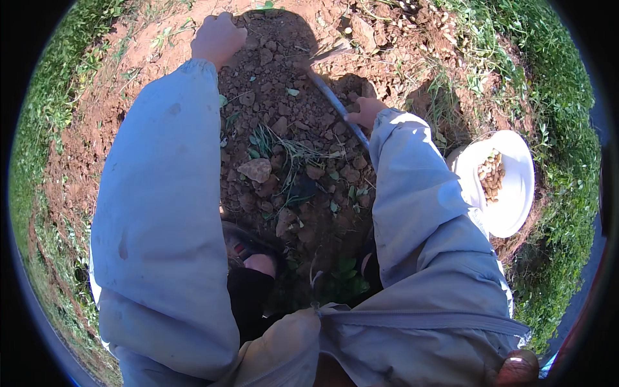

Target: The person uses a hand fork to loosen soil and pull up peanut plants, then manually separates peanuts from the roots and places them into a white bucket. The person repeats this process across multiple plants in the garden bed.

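My left hand is at the upper left, low over the edge of the loose brown soil. Its fingers curl down out of sight, so I cannot see what they hold. Across the soil slants a long tool handle, with a flat blade-like head at its far end, probably a hoe. Against the handle's right side rests my right hand, a fingertip overlapping it; whether the fingers close around it is hidden. The handle's near end disappears beneath my right sleeve.
To the right a white plastic bucket holds unshelled peanuts. More pods lie on the ground at the upper right. A stone-like clod and uprooted stems lie near my feet. Green plants border both sides.
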`<state>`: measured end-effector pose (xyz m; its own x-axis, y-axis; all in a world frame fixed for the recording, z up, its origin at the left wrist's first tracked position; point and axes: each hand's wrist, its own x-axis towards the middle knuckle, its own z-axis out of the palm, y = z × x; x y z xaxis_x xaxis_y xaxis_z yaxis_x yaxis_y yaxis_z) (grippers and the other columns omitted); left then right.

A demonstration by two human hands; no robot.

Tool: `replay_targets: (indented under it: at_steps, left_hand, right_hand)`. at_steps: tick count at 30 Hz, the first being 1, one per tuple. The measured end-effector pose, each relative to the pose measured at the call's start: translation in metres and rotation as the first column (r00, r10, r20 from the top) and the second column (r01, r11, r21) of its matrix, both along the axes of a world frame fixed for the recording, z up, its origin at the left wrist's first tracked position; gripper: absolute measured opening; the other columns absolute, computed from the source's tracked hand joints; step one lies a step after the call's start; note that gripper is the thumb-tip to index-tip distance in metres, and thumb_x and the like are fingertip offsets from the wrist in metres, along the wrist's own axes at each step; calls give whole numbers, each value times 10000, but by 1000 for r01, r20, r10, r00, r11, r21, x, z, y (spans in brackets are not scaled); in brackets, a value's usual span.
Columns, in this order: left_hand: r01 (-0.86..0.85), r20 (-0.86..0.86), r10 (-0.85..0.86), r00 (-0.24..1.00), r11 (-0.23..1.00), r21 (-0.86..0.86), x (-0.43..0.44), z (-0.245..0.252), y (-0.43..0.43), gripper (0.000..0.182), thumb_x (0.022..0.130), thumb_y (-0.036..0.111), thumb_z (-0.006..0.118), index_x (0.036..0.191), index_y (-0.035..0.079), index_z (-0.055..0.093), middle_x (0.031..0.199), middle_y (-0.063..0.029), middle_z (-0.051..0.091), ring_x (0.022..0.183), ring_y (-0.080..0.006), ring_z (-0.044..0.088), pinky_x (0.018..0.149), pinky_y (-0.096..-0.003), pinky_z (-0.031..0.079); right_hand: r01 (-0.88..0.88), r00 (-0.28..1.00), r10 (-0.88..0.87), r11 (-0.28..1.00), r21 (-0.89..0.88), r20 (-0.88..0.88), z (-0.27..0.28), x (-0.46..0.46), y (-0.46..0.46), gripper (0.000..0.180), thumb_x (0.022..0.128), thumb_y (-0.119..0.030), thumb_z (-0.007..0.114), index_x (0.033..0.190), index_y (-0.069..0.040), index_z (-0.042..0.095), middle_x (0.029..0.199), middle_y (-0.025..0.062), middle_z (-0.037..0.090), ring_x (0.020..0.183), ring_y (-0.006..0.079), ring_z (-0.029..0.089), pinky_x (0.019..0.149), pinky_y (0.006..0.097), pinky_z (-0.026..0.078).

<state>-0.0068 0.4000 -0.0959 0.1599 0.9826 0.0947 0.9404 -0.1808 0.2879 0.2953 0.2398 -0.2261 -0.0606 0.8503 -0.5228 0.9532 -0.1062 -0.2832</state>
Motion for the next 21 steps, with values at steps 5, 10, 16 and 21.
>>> replay_targets:
  at_steps: [5,10,16,21]
  left_hand:
    - [-7,-277,-23,961,994,-107,-2,-31,2,476,773,353,564,1184,114,532,1228,-154,489,1126,-335,502,906,-491,424]
    - [-149,-311,97,945,978,-148,-160,-42,35,467,749,337,642,1113,49,594,1102,-241,567,1048,-370,535,908,-403,428]
    - [-126,501,364,785,886,-446,-239,-64,-71,382,821,163,605,1152,-19,551,1051,-125,615,963,-202,583,823,-306,454]
    - [44,639,487,596,775,-631,-152,-82,-124,308,844,92,560,1132,-18,561,1062,-80,602,986,-141,551,863,-264,426]
  right_hand:
    - [95,992,-100,993,-75,-73,-37,-1,-30,504,758,-354,635,1046,31,486,936,220,608,914,380,587,806,441,457]
    - [335,886,-368,929,-159,-281,40,-9,-16,411,769,-290,633,995,20,485,787,178,594,749,322,600,688,422,470]
    - [485,212,-536,784,-388,-817,92,-43,23,250,854,-267,615,878,-60,477,585,30,475,415,132,443,414,292,381]
    - [317,-152,-866,415,-853,-477,25,-102,-21,267,862,-315,610,869,-77,488,574,11,467,413,119,423,403,291,375]
